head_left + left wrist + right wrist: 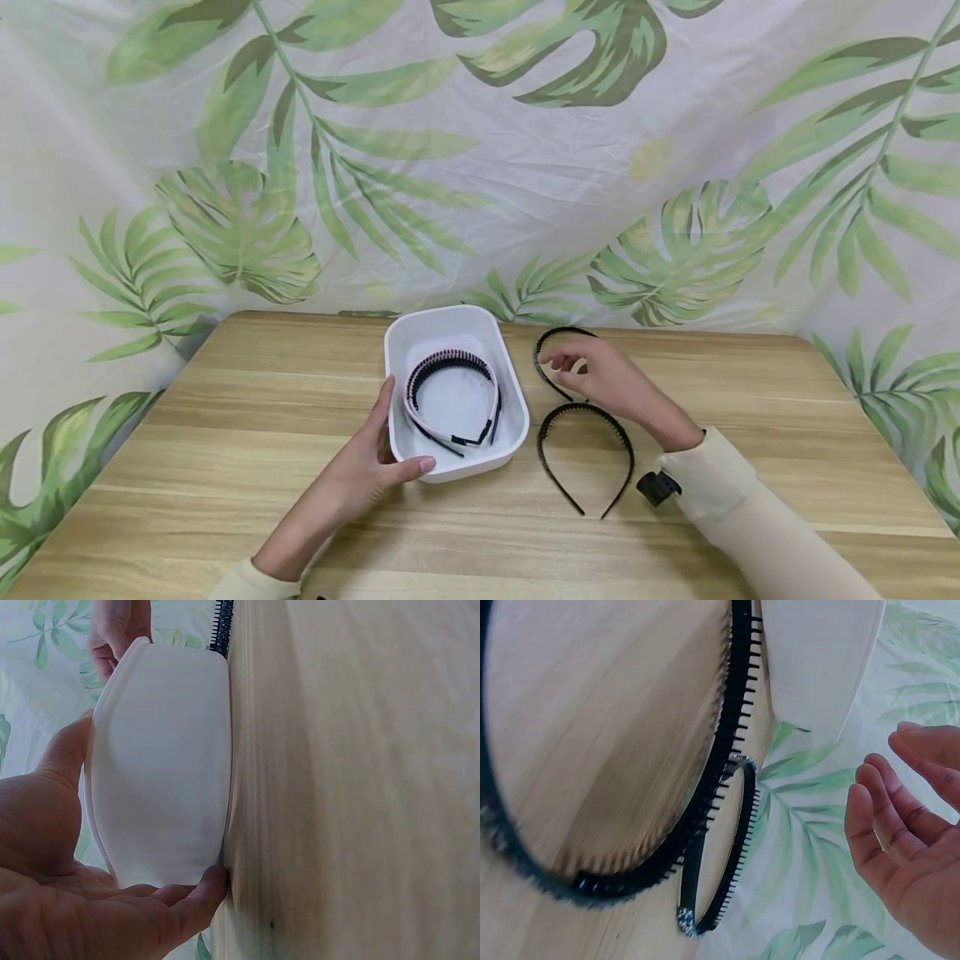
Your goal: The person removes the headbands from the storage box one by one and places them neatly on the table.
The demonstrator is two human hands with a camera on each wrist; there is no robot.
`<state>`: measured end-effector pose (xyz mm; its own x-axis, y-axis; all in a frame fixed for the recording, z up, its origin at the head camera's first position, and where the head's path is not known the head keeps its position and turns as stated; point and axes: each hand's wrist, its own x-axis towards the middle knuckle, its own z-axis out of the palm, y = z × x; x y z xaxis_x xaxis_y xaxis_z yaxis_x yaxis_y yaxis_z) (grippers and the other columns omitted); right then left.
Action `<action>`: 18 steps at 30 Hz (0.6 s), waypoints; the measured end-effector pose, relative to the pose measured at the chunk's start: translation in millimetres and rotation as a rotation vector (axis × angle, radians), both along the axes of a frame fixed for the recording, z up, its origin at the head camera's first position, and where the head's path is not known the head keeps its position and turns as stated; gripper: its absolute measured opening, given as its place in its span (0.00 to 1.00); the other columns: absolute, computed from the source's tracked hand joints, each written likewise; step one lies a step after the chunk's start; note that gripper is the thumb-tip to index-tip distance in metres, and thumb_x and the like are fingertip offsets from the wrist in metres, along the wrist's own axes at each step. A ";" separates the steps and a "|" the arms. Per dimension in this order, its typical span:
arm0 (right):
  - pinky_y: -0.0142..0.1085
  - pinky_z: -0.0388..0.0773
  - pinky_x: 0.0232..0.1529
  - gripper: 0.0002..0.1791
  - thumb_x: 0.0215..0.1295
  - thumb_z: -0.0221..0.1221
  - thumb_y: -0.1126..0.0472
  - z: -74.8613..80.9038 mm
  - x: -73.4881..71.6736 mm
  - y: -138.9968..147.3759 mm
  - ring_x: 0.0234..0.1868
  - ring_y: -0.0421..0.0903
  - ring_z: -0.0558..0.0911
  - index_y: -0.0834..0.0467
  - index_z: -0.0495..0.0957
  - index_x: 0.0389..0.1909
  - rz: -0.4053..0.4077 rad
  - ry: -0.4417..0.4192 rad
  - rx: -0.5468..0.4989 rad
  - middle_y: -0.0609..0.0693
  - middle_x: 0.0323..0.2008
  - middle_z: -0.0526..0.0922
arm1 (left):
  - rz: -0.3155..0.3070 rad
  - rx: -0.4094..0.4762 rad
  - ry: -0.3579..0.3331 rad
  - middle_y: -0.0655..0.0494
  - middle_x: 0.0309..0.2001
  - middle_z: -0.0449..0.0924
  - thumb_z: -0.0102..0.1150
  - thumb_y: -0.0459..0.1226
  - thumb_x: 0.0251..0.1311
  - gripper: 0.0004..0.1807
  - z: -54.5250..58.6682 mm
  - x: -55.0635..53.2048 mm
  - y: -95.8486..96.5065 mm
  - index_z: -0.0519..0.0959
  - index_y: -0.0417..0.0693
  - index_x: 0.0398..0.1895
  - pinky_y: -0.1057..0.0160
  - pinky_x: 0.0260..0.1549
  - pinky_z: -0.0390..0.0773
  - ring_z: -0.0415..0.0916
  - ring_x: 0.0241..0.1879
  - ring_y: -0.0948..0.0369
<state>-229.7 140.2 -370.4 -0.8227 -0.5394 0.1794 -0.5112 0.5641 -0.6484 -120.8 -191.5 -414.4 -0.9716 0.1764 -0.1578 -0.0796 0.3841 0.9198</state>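
Observation:
My left hand (365, 467) grips a white plastic box (520, 417) at its near left corner, thumb on the near rim and fingers along the left side. Inside the box lie headbands, a pale pink one (408, 400) and black toothed banding nested with it. My right hand (600, 375) holds nothing and hovers over a black headband (538, 354) right of the box, covering part of it. Its fingers are loosely bent in the right wrist view. Nearer me lies another black toothed headband (628, 442), its ends toward me; glittery trim shows on the headbands in the right wrist view.
Everything stands on a wood-grain table (225, 450). A leaf-print cloth (525, 183) hangs behind the table's far edge and at both sides. A black strap piece (658, 487) sits at the right sleeve's cuff.

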 end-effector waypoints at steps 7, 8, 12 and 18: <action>0.40 0.81 0.45 0.12 0.69 0.62 0.70 0.9 -4.4 -9.8 0.44 0.46 0.84 0.60 0.87 0.50 0.034 -0.001 -0.024 0.56 0.43 0.89 | -0.004 0.012 0.002 0.44 0.86 0.34 0.77 0.41 0.61 0.71 -0.1 -0.2 0.4 0.24 0.54 0.85 0.57 0.72 0.62 0.47 0.83 0.50; 0.40 0.81 0.45 0.12 0.69 0.62 0.70 0.9 -5.3 -11.5 0.44 0.46 0.84 0.60 0.87 0.50 0.039 0.002 -0.027 0.55 0.43 0.89 | -0.003 0.012 0.001 0.44 0.86 0.33 0.76 0.40 0.61 0.71 -0.2 -0.2 0.4 0.24 0.54 0.85 0.56 0.73 0.61 0.47 0.83 0.50; 0.40 0.82 0.45 0.12 0.69 0.64 0.69 1.8 -7.0 -18.0 0.44 0.46 0.85 0.60 0.87 0.51 0.045 0.010 -0.027 0.53 0.43 0.89 | 0.001 0.003 -0.001 0.44 0.86 0.34 0.76 0.41 0.61 0.71 -0.5 -0.1 0.5 0.24 0.55 0.85 0.54 0.73 0.61 0.46 0.83 0.50; 0.42 0.84 0.47 0.13 0.70 0.65 0.66 1.5 -10.8 -28.2 0.45 0.47 0.86 0.60 0.87 0.53 0.050 0.030 0.011 0.53 0.46 0.89 | 0.002 0.009 0.005 0.44 0.86 0.34 0.76 0.40 0.61 0.71 -1.6 -0.3 0.2 0.24 0.55 0.85 0.55 0.73 0.61 0.47 0.83 0.50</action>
<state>-240.5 112.0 -368.9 -0.7889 -0.5821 0.1969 -0.5580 0.5445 -0.6262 -121.1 -191.3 -416.0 -0.9726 0.1763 -0.1514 -0.0757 0.3758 0.9236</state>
